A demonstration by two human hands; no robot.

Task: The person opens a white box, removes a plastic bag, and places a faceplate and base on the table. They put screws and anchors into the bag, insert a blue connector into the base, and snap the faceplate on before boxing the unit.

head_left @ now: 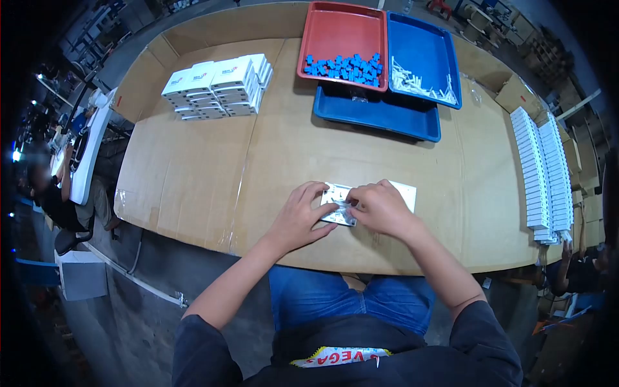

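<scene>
A small white panel (340, 195) with fittings on its face lies on the cardboard-covered table in front of me. My left hand (300, 218) holds it by the left side, with thumb and fingers at its edges. Over the panel's right part, my right hand (376, 208) has its fingers pinched together; whatever is between them is too small to make out. Partly beneath my right hand, a flat white piece (404, 191) lies just right of the panel.
White boxes (216, 80) are stacked at the back left. A red tray (345, 32) holds blue parts, a blue tray (422, 55) white sticks; another blue tray (380, 119) sits before them. White pieces (538, 174) stand in rows at right. People sit at both sides.
</scene>
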